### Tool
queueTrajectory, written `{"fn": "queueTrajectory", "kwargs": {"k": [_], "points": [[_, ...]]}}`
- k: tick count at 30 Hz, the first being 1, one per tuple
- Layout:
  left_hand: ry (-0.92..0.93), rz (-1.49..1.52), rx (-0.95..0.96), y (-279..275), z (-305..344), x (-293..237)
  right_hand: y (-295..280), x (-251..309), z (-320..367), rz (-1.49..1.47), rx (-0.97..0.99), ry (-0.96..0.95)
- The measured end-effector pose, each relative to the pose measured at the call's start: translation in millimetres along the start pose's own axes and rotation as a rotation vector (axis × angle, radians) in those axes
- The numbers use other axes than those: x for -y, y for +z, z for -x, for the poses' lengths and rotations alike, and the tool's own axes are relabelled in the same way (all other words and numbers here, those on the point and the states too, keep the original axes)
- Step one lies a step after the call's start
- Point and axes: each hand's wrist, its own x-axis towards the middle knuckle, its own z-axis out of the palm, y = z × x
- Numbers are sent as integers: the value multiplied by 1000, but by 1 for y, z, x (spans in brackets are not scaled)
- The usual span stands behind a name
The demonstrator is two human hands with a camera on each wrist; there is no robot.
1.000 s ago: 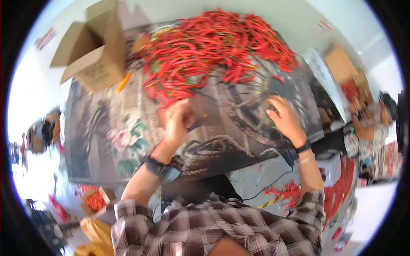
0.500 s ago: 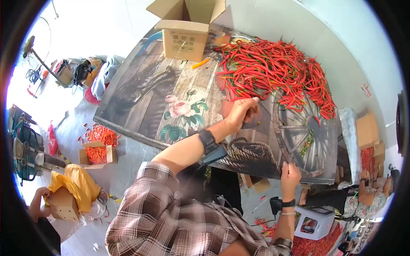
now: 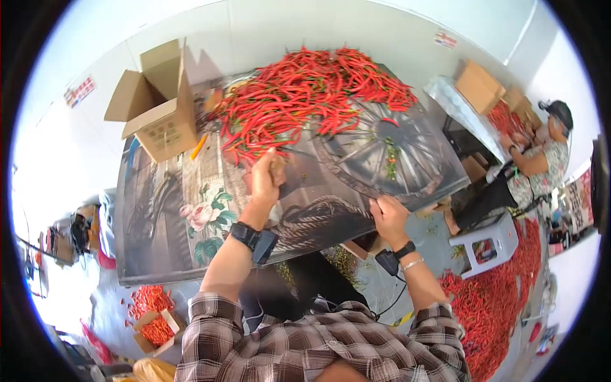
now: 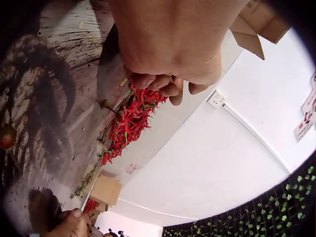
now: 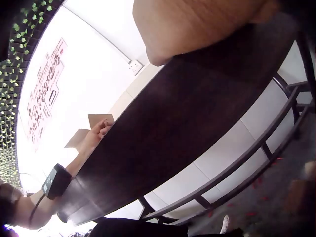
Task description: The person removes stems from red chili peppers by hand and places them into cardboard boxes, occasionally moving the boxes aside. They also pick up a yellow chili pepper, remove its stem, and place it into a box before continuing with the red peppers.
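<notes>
My left hand [image 3: 267, 177] is by the front edge of a large heap of red chili peppers [image 3: 305, 95] on the table. Its fingers curl toward the palm, and nothing shows sticking out of them, though the palm is hidden. In the left wrist view the left hand [image 4: 170, 44] overlaps the chili heap [image 4: 131, 123] behind it. The right hand [image 3: 390, 219] grips the near edge of the table [image 3: 305, 197], which has a printed rose, rope and wheel cover. Dark and curved, the table's side [image 5: 163, 118] runs under the right hand [image 5: 197, 24] in the right wrist view.
An upright open cardboard box [image 3: 164, 130] stands at the table's back left, with an orange stick-like thing [image 3: 199, 146] beside it. Green-red scraps [image 3: 391, 159] lie on the wheel print. Chilies cover the floor [image 3: 490, 312] at right, near a stool [image 3: 487, 242] and another person [image 3: 541, 159].
The right hand has come back from over the wheel print to the table's near edge. The left hand remains by the heap. The head view swung left and returned.
</notes>
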Motion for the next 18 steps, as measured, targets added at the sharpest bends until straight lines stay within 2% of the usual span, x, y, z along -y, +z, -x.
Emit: {"fn": "queueTrajectory", "kwargs": {"k": [1, 2, 6, 8, 12, 14, 16, 17, 18], "points": [[2, 23, 34, -1, 0, -2, 0, 1, -1, -2, 3, 1], [-8, 35, -50, 1, -1, -1, -1, 1, -2, -5, 6, 3], [0, 44, 26, 1, 0, -4, 2, -6, 2, 3, 0, 4], [3, 16, -60, 2, 1, -3, 2, -6, 2, 20, 6, 13], [28, 39, -17, 4, 2, -6, 0, -3, 1, -16, 4, -9], [22, 27, -54, 6, 4, -6, -3, -8, 0, -31, 13, 6], [-1, 23, 16, -2, 1, -4, -10, -18, -5, -42, 237, 91], [-1, 9, 47, -8, -1, -4, -18, -24, -14, -31, 235, 84], [1, -6, 76, -12, -2, -2, -32, -27, -30, -423, 330, 384]]}}
